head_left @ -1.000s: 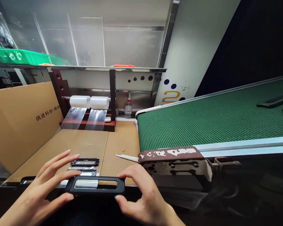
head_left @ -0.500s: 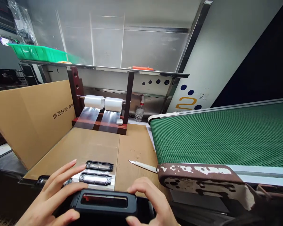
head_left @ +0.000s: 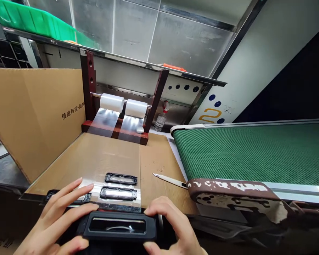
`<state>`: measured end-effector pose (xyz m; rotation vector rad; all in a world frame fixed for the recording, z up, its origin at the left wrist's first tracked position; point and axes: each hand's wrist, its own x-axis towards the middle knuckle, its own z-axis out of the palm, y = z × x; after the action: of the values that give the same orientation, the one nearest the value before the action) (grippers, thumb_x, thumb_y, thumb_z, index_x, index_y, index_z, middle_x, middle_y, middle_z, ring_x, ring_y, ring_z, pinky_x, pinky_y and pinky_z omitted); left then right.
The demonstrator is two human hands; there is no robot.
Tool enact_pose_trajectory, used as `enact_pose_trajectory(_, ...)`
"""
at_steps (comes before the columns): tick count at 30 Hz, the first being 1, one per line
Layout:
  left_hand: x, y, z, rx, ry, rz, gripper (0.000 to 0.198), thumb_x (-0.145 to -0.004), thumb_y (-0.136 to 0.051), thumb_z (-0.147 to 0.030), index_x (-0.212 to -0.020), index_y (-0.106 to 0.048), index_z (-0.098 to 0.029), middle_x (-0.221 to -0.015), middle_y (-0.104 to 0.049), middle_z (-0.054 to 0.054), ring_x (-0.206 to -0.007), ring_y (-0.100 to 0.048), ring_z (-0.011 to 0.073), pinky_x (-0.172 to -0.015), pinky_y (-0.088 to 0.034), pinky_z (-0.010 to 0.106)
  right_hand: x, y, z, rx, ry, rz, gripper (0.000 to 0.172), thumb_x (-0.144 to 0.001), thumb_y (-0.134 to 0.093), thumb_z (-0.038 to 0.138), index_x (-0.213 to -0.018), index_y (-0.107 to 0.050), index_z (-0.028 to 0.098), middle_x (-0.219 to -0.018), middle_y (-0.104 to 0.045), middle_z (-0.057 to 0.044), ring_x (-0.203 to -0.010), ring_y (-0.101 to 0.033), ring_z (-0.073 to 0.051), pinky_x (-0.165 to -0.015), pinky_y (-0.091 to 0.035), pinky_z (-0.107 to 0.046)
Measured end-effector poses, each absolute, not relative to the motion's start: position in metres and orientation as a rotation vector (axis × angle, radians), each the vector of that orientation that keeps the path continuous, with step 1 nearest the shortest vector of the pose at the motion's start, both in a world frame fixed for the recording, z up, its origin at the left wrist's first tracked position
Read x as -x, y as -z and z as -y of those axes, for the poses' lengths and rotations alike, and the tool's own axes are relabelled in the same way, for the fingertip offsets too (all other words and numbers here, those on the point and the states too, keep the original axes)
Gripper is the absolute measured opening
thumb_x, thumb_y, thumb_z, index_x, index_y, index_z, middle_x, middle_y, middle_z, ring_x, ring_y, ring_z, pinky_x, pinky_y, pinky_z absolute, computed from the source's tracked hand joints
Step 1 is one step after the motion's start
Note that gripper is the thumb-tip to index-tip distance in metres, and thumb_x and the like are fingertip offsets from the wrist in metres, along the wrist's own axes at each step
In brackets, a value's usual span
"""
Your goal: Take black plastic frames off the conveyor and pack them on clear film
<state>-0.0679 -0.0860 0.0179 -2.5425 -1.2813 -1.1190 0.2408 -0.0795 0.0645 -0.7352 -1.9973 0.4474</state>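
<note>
A black housing with a long rectangular window (head_left: 118,226) is held between both hands at the bottom of the view. My left hand (head_left: 61,219) grips its left end with thumb and index finger, the other fingers stretched out. My right hand (head_left: 172,226) pinches the right end between thumb and curled index finger. Just beyond, two black frames, one farther back (head_left: 121,178) and one nearer (head_left: 118,193), lie on a clear sheet over cardboard. Another black part (head_left: 81,200) is partly hidden behind my left fingers.
A white craft knife (head_left: 170,180) lies on the cardboard, right of the frames. Two film rolls (head_left: 123,106) hang on a dark red stand behind. A green conveyor belt (head_left: 250,152) runs at right; a cardboard panel (head_left: 39,120) stands at left.
The whole view has tilted and shifted, so the shelf slants more and the frames appear farther right. Both hands still hold the black housing; its window now shows a pale curved reflection instead of red.
</note>
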Motion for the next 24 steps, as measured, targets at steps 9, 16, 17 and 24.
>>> enact_pose_trajectory(9,0.071,-0.014,0.092,2.602,1.177,1.222,0.039,-0.096,-0.045,-0.051,-0.132,-0.048,-0.035,-0.155,-0.032,-0.009,-0.147,-0.020,0.0205,-0.119,-0.015,0.025,-0.236,-0.067,0.088,0.735,-0.466,2.006,0.030,-0.083,-0.074,0.036,-0.105,-0.059,0.023,-0.087,-0.067,-0.004,-0.077,-0.064,-0.019,-0.069,-0.054,-0.026)
enact_pose_trajectory(16,0.074,-0.012,0.096,2.578,1.200,1.218,0.043,-0.095,-0.046,-0.054,-0.134,-0.047,-0.036,-0.155,-0.031,-0.011,-0.146,-0.022,0.0209,-0.121,-0.015,0.028,-0.235,-0.067,0.088,0.688,-0.488,2.025,0.032,-0.086,-0.072,0.042,-0.106,-0.061,0.021,-0.085,-0.067,-0.006,-0.075,-0.064,-0.020,-0.067,-0.055,-0.029)
enact_pose_trajectory(17,0.074,-0.013,0.098,2.578,1.205,1.215,0.044,-0.095,-0.046,-0.054,-0.135,-0.046,-0.036,-0.156,-0.030,-0.011,-0.146,-0.022,0.0206,-0.122,-0.015,0.028,-0.235,-0.067,0.089,0.691,-0.500,2.021,0.031,-0.087,-0.071,0.044,-0.107,-0.060,0.021,-0.085,-0.067,-0.006,-0.075,-0.064,-0.020,-0.067,-0.055,-0.030)
enact_pose_trajectory(24,0.074,-0.012,0.107,2.559,1.217,1.230,0.049,-0.094,-0.045,-0.059,-0.139,-0.045,-0.039,-0.158,-0.028,-0.012,-0.147,-0.021,0.0222,-0.123,-0.015,0.032,-0.237,-0.061,0.099,0.719,-0.522,2.018,0.029,-0.090,-0.068,0.038,-0.111,-0.056,0.024,-0.088,-0.063,-0.006,-0.078,-0.063,-0.022,-0.069,-0.054,-0.033)
